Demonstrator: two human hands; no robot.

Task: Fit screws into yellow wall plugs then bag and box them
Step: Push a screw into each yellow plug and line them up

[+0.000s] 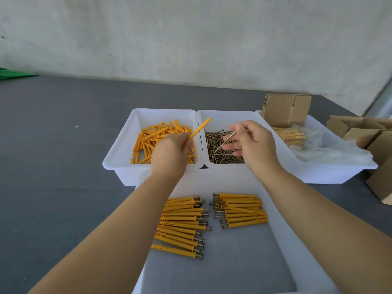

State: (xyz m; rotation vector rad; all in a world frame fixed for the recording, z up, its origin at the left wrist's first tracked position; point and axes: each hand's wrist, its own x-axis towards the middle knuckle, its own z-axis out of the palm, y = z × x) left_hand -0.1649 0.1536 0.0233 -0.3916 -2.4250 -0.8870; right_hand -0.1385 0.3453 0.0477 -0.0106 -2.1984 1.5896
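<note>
Here, line by line:

Left hand: the left hand (169, 150) hovers over the plug bin, fingers curled, pinching one yellow wall plug (200, 127) by its lower end; the plug slants up and to the right, its free end above the seam between two bins.

Right hand: the right hand (253, 143) is above the screw bin, thumb and forefinger pinching a single screw (226, 141) near its upper end; the other fingers spread loosely beneath. The screw slants down to the left and is apart from the plug.

Plug bin: a white bin (118, 153) near the middle of the bench, holding a loose heap of yellow plugs (148, 141).

Screw bin: a second white bin (224, 116) touching the plug bin's right side, holding a pile of screws (220, 154).

Third bin: a white bin (331, 168) further right, with a bag of fitted plugs (291, 134), clear plastic bags (337, 152) and an upright cardboard box (285, 110) at its far end.

Near tray: a white tray (282, 240) at the bench's near edge, carrying fitted plugs with screw heads showing, in a left group (180, 223) and a right group (244, 211), heads facing each other.

Bench right edge: more cardboard boxes (369, 136).

Bench far-left corner: something green (12, 74), too little of it in view to identify.
</note>
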